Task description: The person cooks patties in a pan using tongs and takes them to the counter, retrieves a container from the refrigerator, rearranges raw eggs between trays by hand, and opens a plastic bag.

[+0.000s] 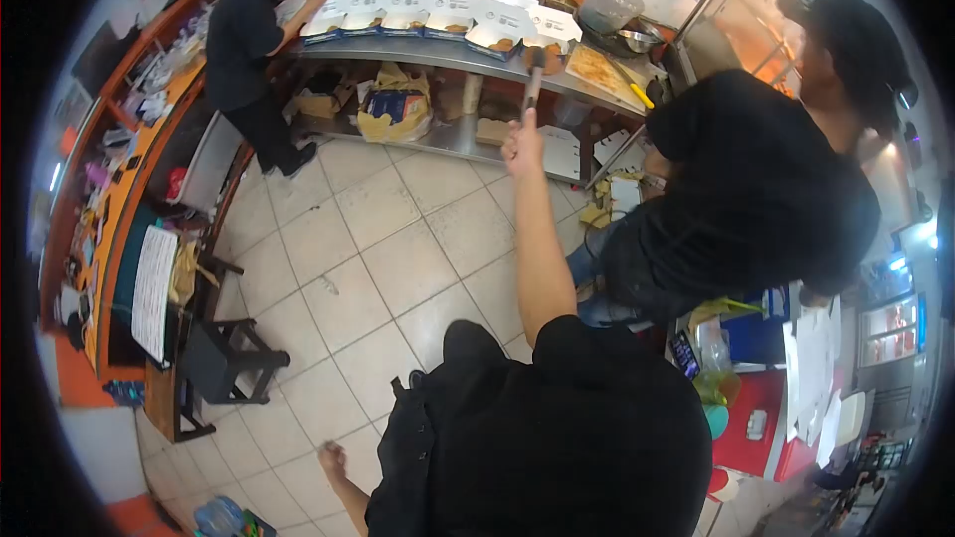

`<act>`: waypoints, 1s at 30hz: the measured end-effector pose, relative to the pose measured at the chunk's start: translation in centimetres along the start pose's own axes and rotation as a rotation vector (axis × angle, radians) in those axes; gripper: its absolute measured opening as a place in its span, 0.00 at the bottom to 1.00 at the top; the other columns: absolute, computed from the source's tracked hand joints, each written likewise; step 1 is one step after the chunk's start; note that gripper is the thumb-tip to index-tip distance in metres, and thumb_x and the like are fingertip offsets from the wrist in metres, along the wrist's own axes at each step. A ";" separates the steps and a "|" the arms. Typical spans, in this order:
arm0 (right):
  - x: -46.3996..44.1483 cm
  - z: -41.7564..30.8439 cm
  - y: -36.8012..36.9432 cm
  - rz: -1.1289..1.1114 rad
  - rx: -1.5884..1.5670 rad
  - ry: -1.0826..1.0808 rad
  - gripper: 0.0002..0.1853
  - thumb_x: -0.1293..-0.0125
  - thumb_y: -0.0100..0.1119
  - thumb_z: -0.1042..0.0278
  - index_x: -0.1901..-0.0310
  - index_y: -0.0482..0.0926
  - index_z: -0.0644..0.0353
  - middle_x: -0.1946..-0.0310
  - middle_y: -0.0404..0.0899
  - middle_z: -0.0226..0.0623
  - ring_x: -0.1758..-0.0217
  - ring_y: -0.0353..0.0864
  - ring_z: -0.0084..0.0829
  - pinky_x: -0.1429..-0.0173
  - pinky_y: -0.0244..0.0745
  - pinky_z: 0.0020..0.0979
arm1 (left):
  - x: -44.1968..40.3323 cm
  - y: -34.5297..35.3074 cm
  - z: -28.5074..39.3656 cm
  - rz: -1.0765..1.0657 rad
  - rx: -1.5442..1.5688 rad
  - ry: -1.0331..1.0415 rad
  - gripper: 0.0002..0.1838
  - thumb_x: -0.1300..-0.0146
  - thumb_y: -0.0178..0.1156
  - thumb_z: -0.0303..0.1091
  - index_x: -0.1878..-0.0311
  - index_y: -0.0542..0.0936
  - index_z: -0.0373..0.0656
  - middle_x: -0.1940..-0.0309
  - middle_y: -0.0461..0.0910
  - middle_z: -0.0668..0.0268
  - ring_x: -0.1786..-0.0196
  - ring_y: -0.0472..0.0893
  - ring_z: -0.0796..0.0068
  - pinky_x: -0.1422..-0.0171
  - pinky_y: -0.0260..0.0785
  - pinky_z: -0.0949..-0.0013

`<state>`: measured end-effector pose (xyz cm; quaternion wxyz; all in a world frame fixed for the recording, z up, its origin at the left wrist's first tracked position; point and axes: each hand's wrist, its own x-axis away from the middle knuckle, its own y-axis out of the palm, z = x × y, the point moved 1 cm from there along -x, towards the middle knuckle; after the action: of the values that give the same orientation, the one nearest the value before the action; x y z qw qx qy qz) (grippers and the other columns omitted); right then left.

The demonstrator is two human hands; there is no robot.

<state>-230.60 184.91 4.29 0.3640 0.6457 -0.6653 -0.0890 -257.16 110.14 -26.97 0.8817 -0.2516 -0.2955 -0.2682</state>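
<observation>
Stretched forward toward the steel counter (438, 52), my right hand (523, 142) is closed on the handle of tongs (534, 89). A piece of brown food (542, 62) is at the far end of the tongs, just in front of an open white box (550, 28). More white boxes (453, 12) stand in a row to the left along the counter. My left hand (333, 456) hangs low at the lower left, over the tiled floor, with its fingers curled; whether anything is in it is too small to tell.
A person in black (244, 40) stands at the counter's left end. Another person (756, 179) is close on my right. A cutting board (604, 73) with a yellow-handled knife (639, 93) lies right of the boxes. A black stool (229, 360) stands at the left.
</observation>
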 end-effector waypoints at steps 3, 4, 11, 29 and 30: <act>-9.6 -2.8 -2.5 0.125 -0.044 -0.120 0.26 0.39 0.49 0.37 0.74 0.70 0.57 0.90 0.53 0.19 0.93 0.51 0.17 0.90 0.43 0.21 | -2.9 4.2 18.6 0.156 0.131 0.112 0.12 0.35 0.45 0.43 0.58 0.74 0.48 0.76 0.72 0.75 0.68 0.71 0.83 0.64 0.63 0.73; -12.6 -4.0 -3.7 0.179 -0.032 -0.129 0.26 0.38 0.48 0.37 0.74 0.70 0.58 0.90 0.52 0.19 0.92 0.51 0.16 0.89 0.44 0.21 | -3.9 5.6 22.0 0.151 0.117 0.112 0.12 0.35 0.45 0.43 0.58 0.74 0.48 0.76 0.72 0.75 0.68 0.71 0.83 0.64 0.63 0.73; -33.3 -12.4 -12.4 0.306 0.067 -0.202 0.25 0.36 0.46 0.39 0.72 0.68 0.57 0.90 0.54 0.21 0.92 0.51 0.17 0.89 0.43 0.21 | -9.5 15.3 34.3 -0.080 0.000 -0.019 0.20 0.38 0.49 0.52 0.52 0.73 0.47 0.71 0.74 0.72 0.63 0.75 0.77 0.57 0.66 0.68; -31.6 -18.7 -7.3 0.459 -0.157 0.139 0.32 0.45 0.53 0.33 0.74 0.63 0.61 0.87 0.61 0.24 0.93 0.54 0.12 0.93 0.47 0.15 | -16.4 22.3 47.4 -0.361 -0.307 -0.121 0.16 0.39 0.48 0.43 0.52 0.73 0.47 0.67 0.75 0.65 0.62 0.75 0.73 0.60 0.66 0.69; -30.2 -17.5 -6.9 0.441 -0.055 0.047 0.31 0.45 0.53 0.32 0.72 0.64 0.60 0.86 0.61 0.24 0.93 0.54 0.13 0.92 0.48 0.16 | -16.8 22.7 48.1 -0.335 -0.335 -0.142 0.15 0.39 0.47 0.43 0.53 0.73 0.47 0.67 0.75 0.65 0.62 0.75 0.74 0.61 0.66 0.69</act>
<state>-217.58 217.91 1.67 0.4074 0.4763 -0.7792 -0.0103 -273.06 161.12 -10.85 0.7479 -0.3600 -0.3459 -0.4375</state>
